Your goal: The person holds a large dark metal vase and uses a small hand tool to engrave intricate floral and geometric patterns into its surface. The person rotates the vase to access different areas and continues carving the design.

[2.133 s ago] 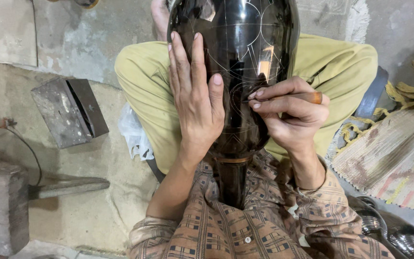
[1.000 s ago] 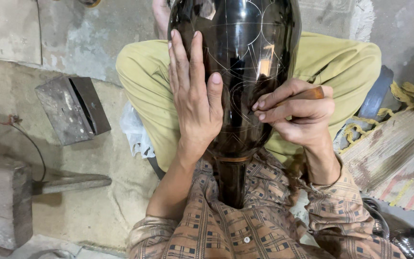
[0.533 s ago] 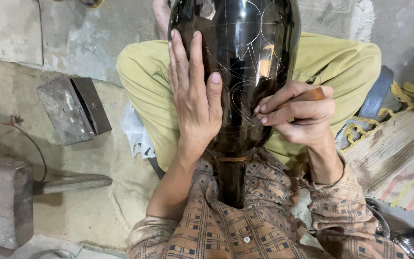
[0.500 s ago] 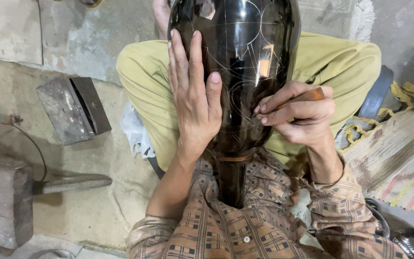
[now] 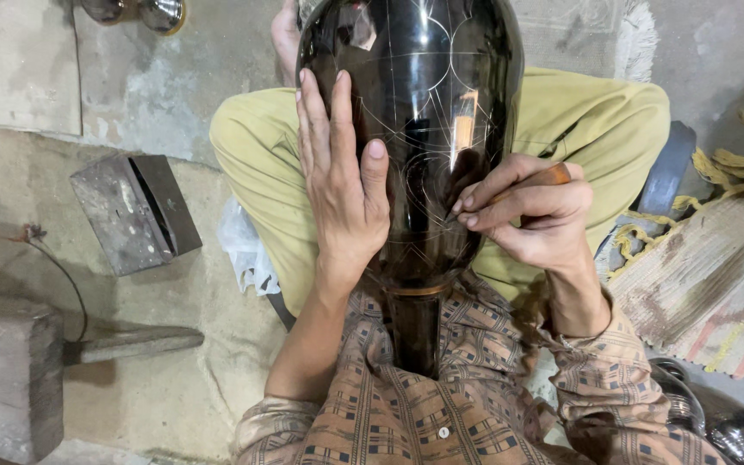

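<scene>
Sleeves: brown checked shirt (image 5: pixel 441 413) fills the near edge, both forearms rising from it.
Vase neck: narrow neck of the black vase (image 5: pixel 415 327) points at the person's chest, the body lying across the lap on olive trousers (image 5: pixel 596 112).
Left hand: left hand (image 5: pixel 342 181) lies flat on the vase's belly, fingers straight and close together, thumb alongside, bracing it.
Right hand: right hand (image 5: pixel 531 215) pinches a wooden-handled engraving tool (image 5: pixel 544 178) between thumb and fingertips, its tip at the glossy surface.
Work done: thin pale arcs and petal lines already cross the upper belly.
Work left: by my judgement, the band near the shoulder and neck looks unscratched, so much remains.
Floor beyond: metal block (image 5: pixel 135 211) to the left, worn mat (image 5: pixel 716 284) to the right.
</scene>
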